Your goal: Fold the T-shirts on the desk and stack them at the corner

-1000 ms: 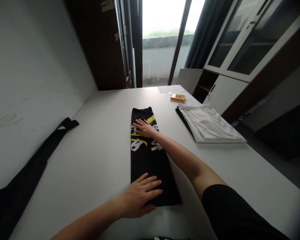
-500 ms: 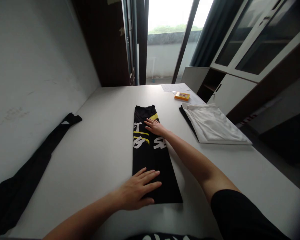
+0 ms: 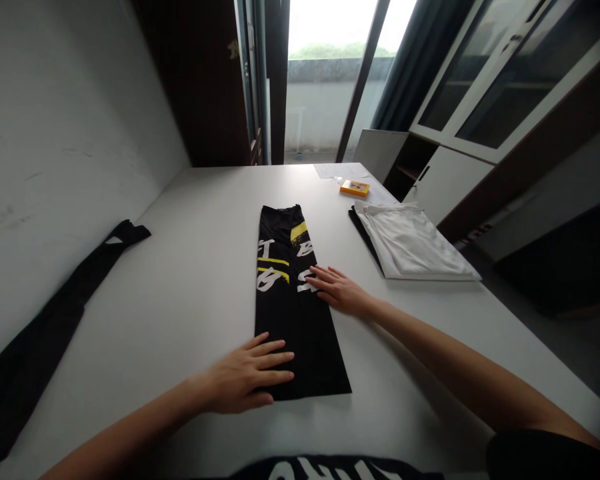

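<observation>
A black garment [image 3: 290, 307] with white and yellow lettering lies folded into a long narrow strip down the middle of the white table [image 3: 190, 280]. My left hand [image 3: 245, 377] lies flat with fingers spread on its near left corner. My right hand [image 3: 337, 290] rests open, palm down, on the strip's right edge about halfway along, fingertips on the cloth.
A folded white garment [image 3: 413, 243] on top of a dark one sits at the right. An orange box [image 3: 355, 188] and a sheet of paper lie at the far end. Another black garment [image 3: 45, 327] trails along the left wall. The table's right edge drops off beside cabinets.
My right hand has slid back toward me along the strip, from the lettering near the far end to its right edge at mid-length. My left hand stays pressed on the near corner.
</observation>
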The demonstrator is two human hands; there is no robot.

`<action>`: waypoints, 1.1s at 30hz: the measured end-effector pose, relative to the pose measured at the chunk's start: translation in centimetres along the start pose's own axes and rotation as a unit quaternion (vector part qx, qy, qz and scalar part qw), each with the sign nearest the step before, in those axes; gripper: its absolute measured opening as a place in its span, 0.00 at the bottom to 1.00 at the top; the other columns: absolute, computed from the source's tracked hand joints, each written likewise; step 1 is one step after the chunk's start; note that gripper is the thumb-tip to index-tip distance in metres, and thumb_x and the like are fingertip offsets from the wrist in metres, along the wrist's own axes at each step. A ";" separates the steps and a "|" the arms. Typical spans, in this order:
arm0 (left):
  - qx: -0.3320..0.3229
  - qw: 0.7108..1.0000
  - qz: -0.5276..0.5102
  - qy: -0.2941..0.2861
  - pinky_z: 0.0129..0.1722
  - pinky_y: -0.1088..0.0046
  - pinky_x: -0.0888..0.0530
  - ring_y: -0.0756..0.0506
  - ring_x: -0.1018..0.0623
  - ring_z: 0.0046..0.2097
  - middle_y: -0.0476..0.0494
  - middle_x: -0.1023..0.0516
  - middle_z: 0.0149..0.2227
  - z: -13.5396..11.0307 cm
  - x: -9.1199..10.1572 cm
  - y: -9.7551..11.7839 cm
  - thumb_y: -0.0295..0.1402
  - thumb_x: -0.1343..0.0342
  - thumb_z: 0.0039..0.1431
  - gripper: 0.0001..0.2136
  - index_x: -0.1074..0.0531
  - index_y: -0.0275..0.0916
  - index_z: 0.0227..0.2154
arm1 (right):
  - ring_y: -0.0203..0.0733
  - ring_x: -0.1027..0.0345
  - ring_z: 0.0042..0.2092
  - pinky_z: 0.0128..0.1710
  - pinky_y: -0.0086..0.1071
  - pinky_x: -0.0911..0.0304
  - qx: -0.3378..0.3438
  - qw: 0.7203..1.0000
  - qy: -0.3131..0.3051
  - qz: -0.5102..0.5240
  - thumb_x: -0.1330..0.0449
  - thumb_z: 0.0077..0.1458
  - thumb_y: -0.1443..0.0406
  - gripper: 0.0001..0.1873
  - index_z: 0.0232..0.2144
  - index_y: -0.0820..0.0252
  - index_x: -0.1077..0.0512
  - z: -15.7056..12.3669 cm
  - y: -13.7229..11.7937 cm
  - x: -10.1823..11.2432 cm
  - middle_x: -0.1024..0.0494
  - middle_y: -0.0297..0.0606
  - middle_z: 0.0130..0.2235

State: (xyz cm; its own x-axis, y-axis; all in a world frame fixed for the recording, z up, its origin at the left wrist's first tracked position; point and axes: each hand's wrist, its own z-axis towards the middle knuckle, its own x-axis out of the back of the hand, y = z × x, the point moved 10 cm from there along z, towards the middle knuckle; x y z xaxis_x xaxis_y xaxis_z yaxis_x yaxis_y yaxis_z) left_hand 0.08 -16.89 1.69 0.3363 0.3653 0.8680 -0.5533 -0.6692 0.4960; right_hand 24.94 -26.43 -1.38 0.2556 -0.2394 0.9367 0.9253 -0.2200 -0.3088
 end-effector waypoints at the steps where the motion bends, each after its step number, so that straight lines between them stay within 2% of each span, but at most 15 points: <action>1: 0.008 1.000 0.005 0.009 0.74 0.51 0.53 0.38 0.45 0.74 0.48 0.42 0.72 -0.4 0.2 -0.6 0.39 0.44 0.69 0.29 0.42 0.54 0.70 | 0.50 0.54 0.73 0.72 0.55 0.56 0.007 1.000 -0.002 0.008 0.47 0.70 0.59 0.29 0.70 0.41 0.41 -1.0 -0.7 0.3 0.48 0.34 0.73; 6: 0.086 0.993 0.042 0.075 0.73 0.48 0.52 0.39 0.45 0.74 0.47 0.42 0.73 -2.3 1.9 -4.8 0.26 0.48 0.64 0.32 0.41 0.50 0.70 | 0.49 0.55 0.73 0.73 0.55 0.57 0.039 0.997 -0.034 0.049 0.43 0.64 0.64 0.31 0.68 0.44 0.36 -5.0 -3.7 1.4 0.45 0.35 0.72; 10: 0.121 0.989 0.037 0.073 0.73 0.46 0.52 0.38 0.50 0.75 0.47 0.49 0.75 -2.5 2.5 -6.6 0.24 0.45 0.57 0.39 0.45 0.51 0.71 | 0.52 0.54 0.73 0.72 0.56 0.57 0.051 0.995 -0.044 0.071 0.37 0.54 0.65 0.37 0.67 0.48 0.35 -6.4 -6.1 1.7 0.46 0.39 0.73; 13: 0.119 0.990 0.038 0.061 0.72 0.45 0.54 0.36 0.52 0.75 0.46 0.53 0.76 -1.8 2.6 -6.5 0.27 0.42 0.56 0.41 0.47 0.51 0.72 | 0.55 0.56 0.74 0.73 0.57 0.61 0.079 0.994 -0.048 0.061 0.36 0.53 0.63 0.42 0.70 0.48 0.39 -6.2 -8.2 1.2 0.48 0.41 0.73; 15: 0.110 0.991 0.043 0.058 0.72 0.44 0.55 0.35 0.53 0.75 0.44 0.54 0.76 -1.3 2.6 -6.2 0.33 0.39 0.58 0.40 0.47 0.51 0.72 | 0.55 0.56 0.74 0.73 0.58 0.62 0.111 0.991 -0.052 0.057 0.36 0.54 0.63 0.44 0.71 0.48 0.42 -5.8 -9.6 0.9 0.47 0.42 0.73; 18: 0.106 0.991 0.058 0.051 0.72 0.43 0.57 0.33 0.53 0.75 0.41 0.54 0.76 -0.8 2.3 -6.0 0.40 0.36 0.58 0.41 0.47 0.50 0.72 | 0.54 0.50 0.72 0.72 0.55 0.59 0.154 0.984 -0.055 0.066 0.37 0.54 0.64 0.45 0.72 0.47 0.44 -5.3 -11.2 0.7 0.45 0.41 0.73; 22: 0.105 0.990 0.081 0.055 0.72 0.43 0.58 0.33 0.53 0.75 0.40 0.54 0.76 -0.5 1.9 -5.9 0.41 0.34 0.55 0.43 0.47 0.48 0.72 | 0.52 0.50 0.72 0.71 0.52 0.52 0.177 0.980 -0.052 0.078 0.40 0.54 0.67 0.45 0.72 0.49 0.45 -4.9 -12.0 0.5 0.45 0.41 0.73; 25: 0.095 0.988 0.100 0.065 0.72 0.43 0.58 0.33 0.51 0.75 0.39 0.52 0.75 -0.1 1.5 -5.7 0.36 0.35 0.53 0.43 0.46 0.46 0.72 | 0.51 0.48 0.72 0.71 0.52 0.51 0.205 0.972 -0.056 0.103 0.42 0.56 0.69 0.40 0.70 0.51 0.40 -4.7 -12.8 0.0 0.39 0.41 0.70; 27: 0.086 0.987 0.114 0.075 0.73 0.45 0.57 0.34 0.47 0.74 0.40 0.48 0.74 0.2 1.3 -5.6 0.30 0.39 0.53 0.41 0.43 0.45 0.71 | 0.50 0.43 0.69 0.70 0.51 0.47 0.199 0.968 -0.039 0.144 0.43 0.59 0.68 0.33 0.67 0.52 0.33 -4.4 -12.8 0.0 0.31 0.42 0.66; 29: 0.070 0.987 0.123 0.081 0.73 0.47 0.54 0.37 0.43 0.73 0.41 0.43 0.73 0.5 1.1 -5.3 0.26 0.42 0.54 0.37 0.40 0.45 0.69 | 0.49 0.36 0.66 0.67 0.48 0.42 0.157 0.966 -0.013 0.206 0.45 0.64 0.67 0.25 0.63 0.54 0.28 -3.9 -12.1 0.4 0.25 0.43 0.61; 33: 0.058 0.987 0.112 0.104 0.73 0.49 0.49 0.39 0.37 0.70 0.41 0.35 0.69 0.7 1.5 -5.0 0.22 0.48 0.57 0.31 0.35 0.42 0.65 | 0.51 0.29 0.60 0.65 0.49 0.38 0.059 0.945 0.023 0.321 0.47 0.69 0.60 0.20 0.55 0.55 0.22 -3.3 -10.2 0.7 0.21 0.46 0.56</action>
State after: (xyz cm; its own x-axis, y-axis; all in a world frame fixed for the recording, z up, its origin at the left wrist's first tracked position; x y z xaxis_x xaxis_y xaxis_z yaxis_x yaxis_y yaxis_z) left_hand 3.86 -13.50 0.48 0.0447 0.3175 0.9472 -0.5002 -0.8136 0.2963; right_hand 14.80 -27.49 1.85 0.7647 -0.3298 0.5536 0.6093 0.0902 -0.7878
